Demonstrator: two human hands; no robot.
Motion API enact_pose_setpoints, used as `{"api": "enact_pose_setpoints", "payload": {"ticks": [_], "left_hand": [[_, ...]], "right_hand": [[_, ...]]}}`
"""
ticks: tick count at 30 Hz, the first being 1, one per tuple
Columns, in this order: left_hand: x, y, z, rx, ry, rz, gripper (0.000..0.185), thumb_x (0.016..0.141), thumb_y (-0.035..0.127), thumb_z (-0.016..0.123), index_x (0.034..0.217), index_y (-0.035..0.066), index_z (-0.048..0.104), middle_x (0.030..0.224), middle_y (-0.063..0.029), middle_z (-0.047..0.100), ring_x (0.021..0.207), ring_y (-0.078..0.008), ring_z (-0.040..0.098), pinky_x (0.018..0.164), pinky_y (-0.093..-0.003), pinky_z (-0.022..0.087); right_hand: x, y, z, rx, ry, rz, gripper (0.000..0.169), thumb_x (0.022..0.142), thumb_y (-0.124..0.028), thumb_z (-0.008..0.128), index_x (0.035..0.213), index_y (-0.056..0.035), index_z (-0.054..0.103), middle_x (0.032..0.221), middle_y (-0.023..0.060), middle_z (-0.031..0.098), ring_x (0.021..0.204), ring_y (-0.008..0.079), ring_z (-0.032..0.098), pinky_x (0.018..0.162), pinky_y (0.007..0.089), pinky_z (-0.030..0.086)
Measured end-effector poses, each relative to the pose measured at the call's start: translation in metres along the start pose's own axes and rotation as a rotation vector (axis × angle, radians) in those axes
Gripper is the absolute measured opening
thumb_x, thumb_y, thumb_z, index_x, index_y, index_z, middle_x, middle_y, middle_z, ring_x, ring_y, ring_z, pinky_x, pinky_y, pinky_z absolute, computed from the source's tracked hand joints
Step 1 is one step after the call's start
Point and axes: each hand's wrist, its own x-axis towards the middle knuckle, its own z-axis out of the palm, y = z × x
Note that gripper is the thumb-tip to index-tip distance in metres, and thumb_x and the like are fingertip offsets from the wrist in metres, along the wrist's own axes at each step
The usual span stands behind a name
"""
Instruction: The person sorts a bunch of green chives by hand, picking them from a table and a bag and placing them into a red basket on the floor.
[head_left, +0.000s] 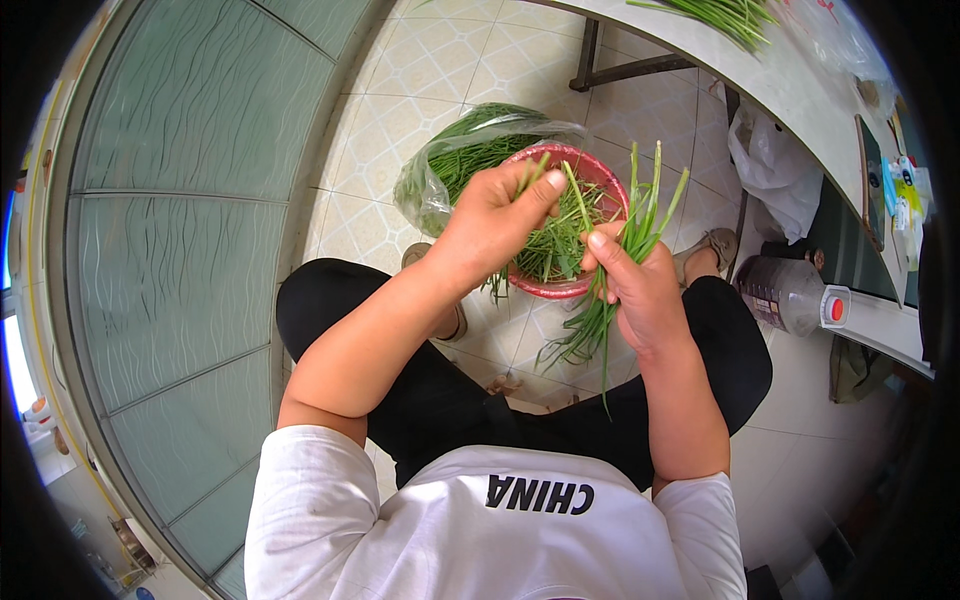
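My left hand (502, 214) is raised over a red basin (619, 187), with a short green piece of a chive stalk (539, 166) pinched between thumb and fingers. Just to its right, my right hand (641, 289) grips a small bunch of garlic chives (641, 232). Their pale cut ends point up and away from me, while the leafy tips droop below the hand. One stalk stands apart from the bunch, near my left fingertips. Loose chive trimmings (551, 251) lie inside the basin, which appears lined with clear plastic.
Beyond the basin, a clear plastic bag (427, 187) full of chives lies on the tiled floor (427, 60). More chives (712, 19) rest on the table (795, 82) at upper right. A large plastic bottle (780, 296) and a white bag (776, 172) are at right. Glass panels (180, 262) line the left.
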Motion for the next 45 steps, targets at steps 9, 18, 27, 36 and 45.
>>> {"api": "enact_pose_setpoints", "payload": {"ticks": [9, 18, 27, 36, 45], "left_hand": [[-0.001, 0.0, 0.004, -0.002, -0.055, -0.046, 0.018, 0.085, 0.017, 0.061, 0.075, 0.004, 0.054, 0.069, 0.0015, 0.052, 0.062, -0.0055, 0.047, 0.051, -0.0207, 0.04], [-0.002, -0.005, 0.003, 0.211, -0.029, 0.084, 0.015, 0.089, 0.014, 0.055, 0.08, 0.002, 0.055, 0.068, 0.002, 0.054, 0.059, -0.0041, 0.047, 0.05, -0.02, 0.04], [0.001, -0.004, -0.003, 0.364, 0.089, 0.189, 0.011, 0.089, 0.01, 0.052, 0.083, 0.0, 0.053, 0.065, 0.0006, 0.053, 0.054, -0.0061, 0.047, 0.052, -0.0215, 0.042], [0.009, 0.006, -0.014, 0.317, 0.295, 0.201, 0.012, 0.085, 0.011, 0.058, 0.082, -0.001, 0.055, 0.068, -0.0007, 0.057, 0.06, -0.0058, 0.051, 0.055, -0.0211, 0.042], [0.009, -0.01, -0.014, 0.409, 0.091, 0.153, 0.01, 0.082, 0.009, 0.061, 0.08, 0.0, 0.057, 0.066, 0.0, 0.056, 0.059, -0.0059, 0.05, 0.052, -0.022, 0.041]], "right_hand": [[-0.001, 0.001, 0.003, -0.027, 0.016, -0.008, 0.016, 0.083, -0.021, 0.061, 0.083, -0.0044, 0.06, 0.067, -0.0009, 0.056, 0.05, 0.0024, 0.039, 0.045, 0.0174, 0.03], [-0.001, -0.002, 0.001, -0.001, -0.007, 0.038, 0.017, 0.082, -0.022, 0.06, 0.083, -0.0044, 0.059, 0.068, -0.0003, 0.055, 0.052, 0.0036, 0.04, 0.046, 0.0176, 0.032], [0.0, -0.002, -0.003, 0.096, -0.051, 0.091, 0.02, 0.084, -0.022, 0.059, 0.089, -0.0022, 0.058, 0.069, 0.0006, 0.056, 0.05, 0.0038, 0.039, 0.047, 0.0178, 0.032], [0.0, -0.002, -0.004, 0.114, -0.072, 0.11, 0.021, 0.085, -0.022, 0.058, 0.092, -0.0019, 0.057, 0.069, 0.0006, 0.055, 0.049, 0.0036, 0.038, 0.046, 0.0184, 0.032], [0.001, -0.002, -0.005, 0.178, -0.087, 0.138, 0.022, 0.087, -0.022, 0.055, 0.095, -0.0015, 0.056, 0.071, -0.0005, 0.055, 0.048, 0.0019, 0.036, 0.046, 0.0184, 0.031]]}}
